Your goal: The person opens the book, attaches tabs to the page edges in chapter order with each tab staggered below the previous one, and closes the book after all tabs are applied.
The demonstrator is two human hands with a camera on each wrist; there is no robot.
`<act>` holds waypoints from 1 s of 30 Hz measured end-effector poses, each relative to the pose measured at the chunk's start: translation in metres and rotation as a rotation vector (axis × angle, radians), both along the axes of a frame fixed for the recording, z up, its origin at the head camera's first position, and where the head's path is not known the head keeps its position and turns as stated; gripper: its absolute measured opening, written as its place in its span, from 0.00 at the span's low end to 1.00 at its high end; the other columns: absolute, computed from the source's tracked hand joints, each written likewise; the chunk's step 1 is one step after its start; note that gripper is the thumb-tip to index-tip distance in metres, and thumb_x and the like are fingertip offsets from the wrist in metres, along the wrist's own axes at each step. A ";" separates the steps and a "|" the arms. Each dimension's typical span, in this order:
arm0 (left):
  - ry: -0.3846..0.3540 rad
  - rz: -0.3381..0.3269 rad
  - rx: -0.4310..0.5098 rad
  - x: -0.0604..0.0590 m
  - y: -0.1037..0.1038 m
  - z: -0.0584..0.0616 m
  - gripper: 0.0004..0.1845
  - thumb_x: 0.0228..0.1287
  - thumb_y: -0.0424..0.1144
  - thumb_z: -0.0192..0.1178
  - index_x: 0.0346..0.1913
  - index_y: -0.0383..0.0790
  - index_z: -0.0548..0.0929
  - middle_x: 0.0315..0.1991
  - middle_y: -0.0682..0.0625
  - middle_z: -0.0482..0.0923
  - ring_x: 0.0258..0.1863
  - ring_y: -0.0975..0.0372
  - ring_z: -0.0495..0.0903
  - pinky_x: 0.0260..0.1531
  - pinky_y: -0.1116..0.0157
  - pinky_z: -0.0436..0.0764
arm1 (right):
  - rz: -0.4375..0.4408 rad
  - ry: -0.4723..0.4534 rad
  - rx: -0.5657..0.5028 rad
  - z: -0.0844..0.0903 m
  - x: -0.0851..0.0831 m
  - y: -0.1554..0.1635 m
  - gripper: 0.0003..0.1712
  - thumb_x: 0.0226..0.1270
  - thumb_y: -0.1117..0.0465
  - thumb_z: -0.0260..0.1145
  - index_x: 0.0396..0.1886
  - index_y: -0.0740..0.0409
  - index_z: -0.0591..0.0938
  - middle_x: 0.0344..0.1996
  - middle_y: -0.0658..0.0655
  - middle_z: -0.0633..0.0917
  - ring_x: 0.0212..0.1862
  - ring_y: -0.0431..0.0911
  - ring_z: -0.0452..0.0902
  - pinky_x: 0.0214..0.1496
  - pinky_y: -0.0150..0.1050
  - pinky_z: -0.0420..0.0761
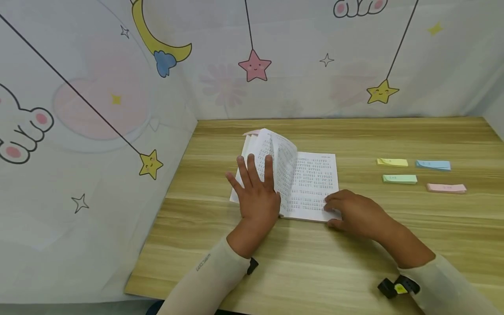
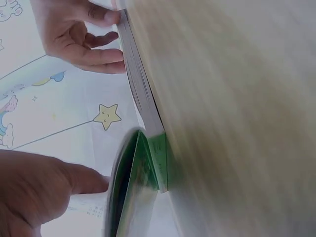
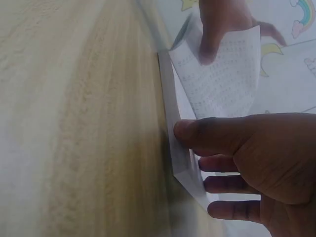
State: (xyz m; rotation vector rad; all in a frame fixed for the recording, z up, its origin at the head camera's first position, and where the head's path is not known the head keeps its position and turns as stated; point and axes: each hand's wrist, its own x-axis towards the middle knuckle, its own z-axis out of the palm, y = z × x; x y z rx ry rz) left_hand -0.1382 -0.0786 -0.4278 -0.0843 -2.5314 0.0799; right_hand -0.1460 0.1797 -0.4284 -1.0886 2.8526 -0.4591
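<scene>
An open book [image 1: 315, 175] with printed pages lies on the wooden table. My left hand [image 1: 257, 199] presses on its left-hand pages with fingers spread, and a few leaves stand curved up beside it. At the lower right corner, my right hand [image 1: 358, 214] holds the page block. In the right wrist view, the thumb of the right hand [image 3: 276, 158] lies on the block's edge while the other fingers touch the page side. The green lower spine [image 2: 158, 155] and the bent cover show in the left wrist view.
To the right on the table [image 1: 220, 262] lie small sticky-note pads: yellow [image 1: 392, 162], blue [image 1: 433, 166], green [image 1: 399, 180] and pink [image 1: 446, 188]. A printed cloth [image 1: 291, 96] hangs behind the table and along its left side.
</scene>
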 end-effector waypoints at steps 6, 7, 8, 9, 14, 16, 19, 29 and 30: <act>0.186 0.000 0.042 -0.002 -0.001 0.000 0.79 0.40 0.44 0.79 0.79 0.46 0.21 0.74 0.28 0.51 0.78 0.36 0.43 0.63 0.24 0.49 | 0.001 0.041 -0.032 0.000 -0.004 0.001 0.06 0.60 0.64 0.74 0.38 0.54 0.90 0.42 0.51 0.88 0.45 0.48 0.83 0.42 0.46 0.83; 0.198 -0.002 0.055 -0.001 -0.001 0.000 0.79 0.40 0.45 0.79 0.79 0.46 0.22 0.74 0.29 0.51 0.78 0.36 0.43 0.63 0.24 0.49 | -0.004 0.082 -0.057 0.000 -0.005 -0.001 0.06 0.60 0.65 0.73 0.37 0.54 0.90 0.41 0.50 0.88 0.45 0.47 0.83 0.40 0.45 0.83; 0.199 -0.006 0.067 -0.001 -0.001 0.000 0.78 0.40 0.46 0.80 0.80 0.46 0.25 0.74 0.29 0.52 0.78 0.36 0.44 0.63 0.25 0.49 | -0.008 0.134 -0.092 0.000 -0.005 -0.002 0.06 0.59 0.67 0.73 0.36 0.54 0.90 0.40 0.50 0.87 0.44 0.47 0.82 0.38 0.44 0.83; 0.190 -0.022 0.085 -0.001 -0.002 0.001 0.77 0.41 0.48 0.81 0.80 0.47 0.28 0.74 0.30 0.52 0.78 0.36 0.45 0.64 0.25 0.49 | -0.010 0.201 -0.136 0.000 -0.006 -0.004 0.07 0.58 0.68 0.74 0.35 0.54 0.89 0.40 0.50 0.87 0.44 0.47 0.82 0.35 0.44 0.82; -0.027 -0.251 0.148 0.002 -0.001 0.008 0.54 0.57 0.62 0.72 0.78 0.43 0.56 0.63 0.37 0.71 0.67 0.44 0.69 0.66 0.35 0.60 | 0.051 0.602 -0.390 -0.002 -0.007 -0.024 0.15 0.48 0.70 0.81 0.33 0.56 0.85 0.40 0.58 0.81 0.42 0.54 0.79 0.24 0.44 0.79; -0.172 -0.339 0.142 0.004 0.002 0.011 0.52 0.59 0.71 0.65 0.77 0.44 0.63 0.56 0.42 0.80 0.59 0.50 0.77 0.65 0.40 0.64 | 0.066 0.661 -0.431 -0.001 -0.007 -0.035 0.16 0.47 0.71 0.80 0.34 0.57 0.83 0.35 0.57 0.79 0.36 0.52 0.78 0.21 0.43 0.77; -0.283 -0.387 0.105 0.006 0.006 0.012 0.51 0.61 0.72 0.61 0.77 0.43 0.64 0.43 0.48 0.87 0.48 0.55 0.83 0.64 0.42 0.68 | 0.064 0.593 -0.438 0.001 -0.003 -0.051 0.17 0.52 0.68 0.79 0.39 0.57 0.82 0.33 0.55 0.81 0.33 0.49 0.80 0.23 0.42 0.78; -0.241 -0.255 -0.010 -0.002 -0.007 0.013 0.42 0.66 0.50 0.68 0.80 0.60 0.61 0.68 0.39 0.68 0.70 0.44 0.66 0.64 0.36 0.66 | -0.004 0.080 -0.173 -0.010 -0.003 -0.032 0.36 0.54 0.49 0.83 0.61 0.54 0.82 0.55 0.59 0.83 0.55 0.54 0.80 0.52 0.53 0.81; -0.281 -0.296 -0.013 -0.002 -0.007 0.014 0.40 0.68 0.54 0.66 0.79 0.60 0.62 0.68 0.41 0.69 0.70 0.45 0.66 0.64 0.36 0.65 | 0.004 0.059 -0.152 -0.012 -0.003 -0.030 0.36 0.55 0.47 0.81 0.63 0.53 0.82 0.57 0.59 0.82 0.56 0.55 0.80 0.53 0.54 0.80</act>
